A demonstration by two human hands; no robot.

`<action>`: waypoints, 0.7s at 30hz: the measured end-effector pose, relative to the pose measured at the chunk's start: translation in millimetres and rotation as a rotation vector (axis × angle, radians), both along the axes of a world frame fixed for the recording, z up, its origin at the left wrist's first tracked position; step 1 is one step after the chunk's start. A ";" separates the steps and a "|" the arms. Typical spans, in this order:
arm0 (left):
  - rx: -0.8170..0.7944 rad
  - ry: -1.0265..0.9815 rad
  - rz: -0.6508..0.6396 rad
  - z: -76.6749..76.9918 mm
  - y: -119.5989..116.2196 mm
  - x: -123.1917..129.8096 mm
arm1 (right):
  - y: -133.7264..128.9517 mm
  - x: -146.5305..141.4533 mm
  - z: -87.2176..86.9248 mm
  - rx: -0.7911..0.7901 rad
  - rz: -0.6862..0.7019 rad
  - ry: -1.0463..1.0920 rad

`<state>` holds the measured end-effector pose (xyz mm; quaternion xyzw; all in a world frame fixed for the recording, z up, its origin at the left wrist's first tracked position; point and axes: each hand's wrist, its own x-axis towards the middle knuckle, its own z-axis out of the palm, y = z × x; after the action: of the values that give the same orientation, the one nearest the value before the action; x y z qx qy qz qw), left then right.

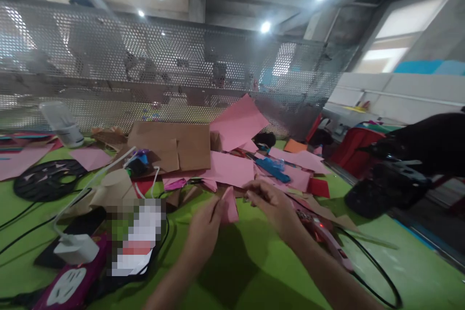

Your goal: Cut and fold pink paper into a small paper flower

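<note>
Pinches small folded pink paper [229, 208] in left hand [203, 230], at lower centre of frame. Holds right hand [272, 206] just beside, with fingers bent towards thumb; cannot tell whether gripping anything small there. Appears, by judgement, to be at a handling or shaping step on the folded piece. Calls for light fingertip pressure and a steady left hold at any further contact, given such thin material.

Shows green surface [250, 276] beneath. Includes, right of the hands, pink tool [329, 240] with lit red indicator and black cable [385, 271]. Shows beyond the hands, at centre, pink sheets [240, 123], brown cardboard [170, 147] and blue item [274, 169]. Has at lower left purple power strip [87, 283] with white adapter [77, 250].

Cannot read pixelated patch [140, 237], left of the left hand. Loses both forearms at bottom edge. Leaves right fingertips blurred, inner palms hidden, and background behind perforated screen [174, 68] indistinct.
</note>
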<state>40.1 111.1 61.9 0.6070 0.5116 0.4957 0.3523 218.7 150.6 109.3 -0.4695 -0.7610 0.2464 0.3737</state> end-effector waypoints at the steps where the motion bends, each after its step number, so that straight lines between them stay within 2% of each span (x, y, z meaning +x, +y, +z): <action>1: -0.007 -0.065 0.019 0.7 0.6 -0.7 | 8.5 2.4 9.4 0.008 0.017 -0.070; 4: -0.039 -0.191 0.048 5.2 0.4 -2.0 | 47.8 5.6 36.2 0.045 0.014 -0.322; 7: -0.075 -0.264 0.044 8.1 0.6 -3.7 | 103.2 1.1 45.4 0.056 -0.076 -0.490; 10: -0.065 -0.306 0.088 7.1 3.6 -5.4 | 156.2 -7.4 34.2 0.037 -0.115 -0.642; 13: -0.065 -0.355 0.112 6.2 6.3 -4.1 | 191.0 -12.6 17.1 0.040 -0.125 -0.767; 16: -0.051 -0.401 0.109 8.0 6.2 0.3 | 208.7 -12.6 6.1 0.039 -0.085 -0.872; 21: -0.101 -0.422 0.089 13.6 4.3 2.2 | 218.8 -13.1 0.8 0.033 -0.033 -0.984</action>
<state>42.3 115.5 75.5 0.4481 0.4770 0.6005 0.4594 205.6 369.4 110.0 -0.5361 -0.8436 -0.0226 -0.0188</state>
